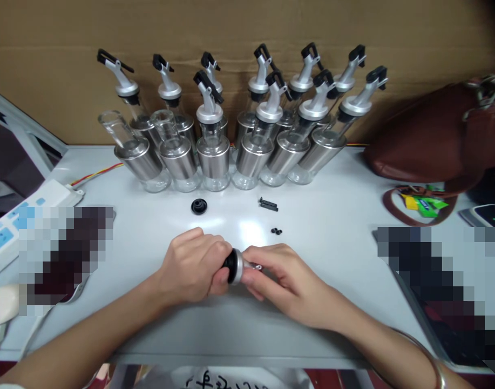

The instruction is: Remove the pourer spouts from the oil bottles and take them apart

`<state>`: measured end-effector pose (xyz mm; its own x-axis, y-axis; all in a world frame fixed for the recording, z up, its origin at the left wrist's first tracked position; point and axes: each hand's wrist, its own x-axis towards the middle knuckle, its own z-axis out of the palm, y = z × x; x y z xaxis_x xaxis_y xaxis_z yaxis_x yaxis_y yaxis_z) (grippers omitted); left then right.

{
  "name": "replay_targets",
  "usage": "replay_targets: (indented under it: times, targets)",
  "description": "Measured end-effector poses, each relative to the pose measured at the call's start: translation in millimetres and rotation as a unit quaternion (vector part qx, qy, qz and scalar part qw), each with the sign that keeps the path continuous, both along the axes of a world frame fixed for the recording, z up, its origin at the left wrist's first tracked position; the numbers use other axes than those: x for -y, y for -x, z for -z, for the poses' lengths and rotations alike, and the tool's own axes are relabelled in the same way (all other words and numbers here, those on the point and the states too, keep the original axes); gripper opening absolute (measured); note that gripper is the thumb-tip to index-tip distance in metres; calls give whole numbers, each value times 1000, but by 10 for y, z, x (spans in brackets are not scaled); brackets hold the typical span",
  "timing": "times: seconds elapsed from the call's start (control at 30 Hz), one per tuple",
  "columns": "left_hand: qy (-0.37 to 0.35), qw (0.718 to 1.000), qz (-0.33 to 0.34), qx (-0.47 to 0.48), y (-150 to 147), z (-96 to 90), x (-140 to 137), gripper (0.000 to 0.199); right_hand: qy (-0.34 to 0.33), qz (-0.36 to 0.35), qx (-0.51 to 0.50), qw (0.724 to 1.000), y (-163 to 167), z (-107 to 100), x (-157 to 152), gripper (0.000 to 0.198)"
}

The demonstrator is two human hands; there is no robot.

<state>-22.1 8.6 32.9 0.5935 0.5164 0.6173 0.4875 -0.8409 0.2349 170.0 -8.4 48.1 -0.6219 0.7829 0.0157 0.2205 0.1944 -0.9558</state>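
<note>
A silver pourer spout [239, 267] with a black stopper base lies sideways between my two hands, low over the front of the table. My left hand [198, 265] wraps round the black stopper end, which its fingers partly hide. At the other end, my right hand [283, 281] pinches the narrow silver neck between thumb and fingers. Beyond my hands on the tabletop are a round black stopper [199, 206], a pair of thin black lever pieces [269, 204] and several tiny black parts [276, 231].
Glass bottles with steel sleeves [214, 156] stand in two rows at the back, most topped with spouts; two front-left bottles [174, 154] have bare necks. A power strip [24, 216] is at left, a brown bag [429, 129] and green packets [427, 205] at right. Pixelated devices flank both sides.
</note>
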Motion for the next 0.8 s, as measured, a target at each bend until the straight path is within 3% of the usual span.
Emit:
replay_targets:
  times: [0.07,0.17,0.33,0.43,0.6,0.7,0.8]
  targets:
    - [1,1000,-5,9,-3,10,0,33,-140,14,34,989,-6,15,-12,31]
    - [46,998,-22,24,-16,42,12,35,-315,32,85,945,-21,52,-48,29]
    - [248,966,-51,52,-47,52,70,44,-502,65,179,843,-55,60,-92,30]
    - [393,915,-38,81,-70,-5,108,43,-551,67,211,805,-76,31,-89,26]
    - [550,828,-40,104,-91,-94,145,42,-586,64,219,777,-122,13,-101,18]
    - [544,831,-30,110,-67,-94,152,40,-594,66,215,772,-152,25,-128,14]
    - [461,884,-11,81,-23,-60,139,36,-582,73,203,784,-149,30,-121,18]
